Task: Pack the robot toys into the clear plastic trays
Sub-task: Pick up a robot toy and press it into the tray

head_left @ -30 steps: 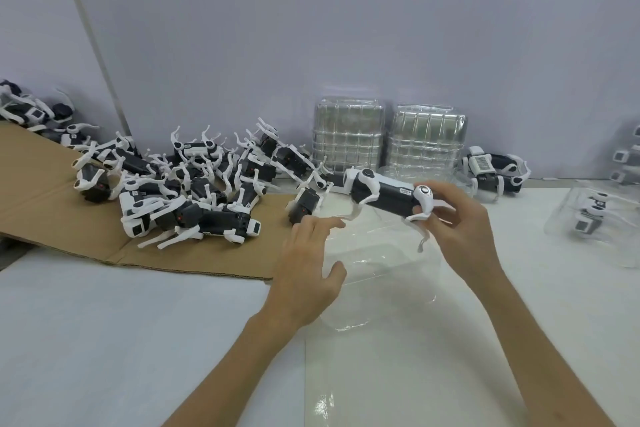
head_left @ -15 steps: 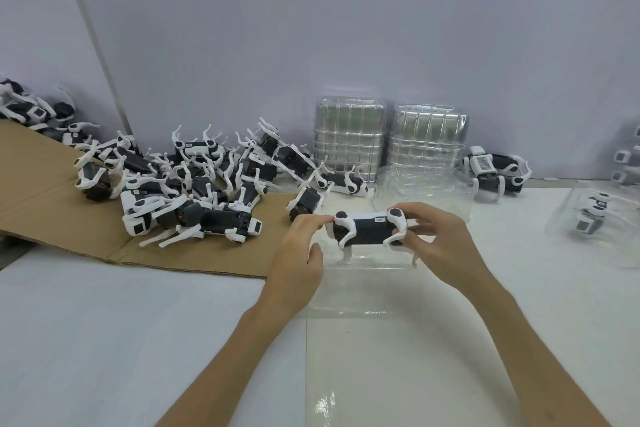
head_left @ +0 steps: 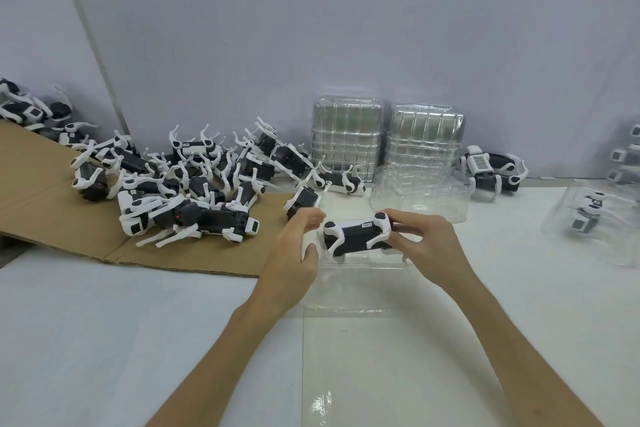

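Observation:
A black-and-white robot toy [head_left: 358, 236] hangs level just above a clear plastic tray [head_left: 349, 291] lying on the white table. My right hand [head_left: 429, 246] grips the toy's right end. My left hand [head_left: 294, 250] is curled at its left end, with the thumb against a white leg. A second clear tray [head_left: 420, 196] lies behind the toy. Many loose robot toys [head_left: 180, 191] are heaped on a cardboard sheet [head_left: 45, 215] at the left.
Two stacks of clear trays [head_left: 348, 139] [head_left: 424, 139] lean on the back wall. A single toy [head_left: 493, 170] lies to their right. At the far right a tray with a toy in it [head_left: 588, 218] rests on the table.
The toy has come down from above the tray and turned level. My left hand moved off the tray to the toy's left end.

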`<action>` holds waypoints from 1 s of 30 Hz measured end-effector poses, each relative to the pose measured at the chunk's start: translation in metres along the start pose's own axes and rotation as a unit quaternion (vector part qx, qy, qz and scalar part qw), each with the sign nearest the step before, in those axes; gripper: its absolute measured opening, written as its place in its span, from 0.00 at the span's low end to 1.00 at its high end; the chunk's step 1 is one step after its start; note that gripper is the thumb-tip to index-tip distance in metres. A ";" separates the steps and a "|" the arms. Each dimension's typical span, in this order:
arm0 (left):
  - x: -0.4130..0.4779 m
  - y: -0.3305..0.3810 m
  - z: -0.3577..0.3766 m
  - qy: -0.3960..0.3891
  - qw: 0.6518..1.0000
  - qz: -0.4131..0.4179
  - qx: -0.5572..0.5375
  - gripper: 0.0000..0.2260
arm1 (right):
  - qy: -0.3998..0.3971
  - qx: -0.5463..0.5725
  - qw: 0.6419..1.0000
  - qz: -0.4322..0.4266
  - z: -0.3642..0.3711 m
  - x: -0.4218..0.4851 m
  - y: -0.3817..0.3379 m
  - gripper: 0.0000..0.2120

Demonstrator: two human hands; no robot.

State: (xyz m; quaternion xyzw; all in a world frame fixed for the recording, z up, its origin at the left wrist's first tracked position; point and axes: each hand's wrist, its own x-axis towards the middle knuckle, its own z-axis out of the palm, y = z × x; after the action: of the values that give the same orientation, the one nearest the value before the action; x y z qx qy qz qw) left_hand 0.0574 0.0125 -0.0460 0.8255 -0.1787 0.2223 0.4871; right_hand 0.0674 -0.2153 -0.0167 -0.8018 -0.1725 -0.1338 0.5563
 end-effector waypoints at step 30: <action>-0.001 0.003 0.001 -0.028 0.999 0.003 0.033 0.27 | -0.036 -0.141 0.989 0.029 -0.019 0.005 0.002 0.26</action>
State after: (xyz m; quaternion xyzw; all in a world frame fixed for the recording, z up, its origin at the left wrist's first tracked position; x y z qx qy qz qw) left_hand 0.0552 0.0102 -0.0446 0.8466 -0.1876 0.2063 0.4533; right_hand 0.0722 -0.2330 -0.0105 -0.8809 -0.1488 -0.1120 0.4351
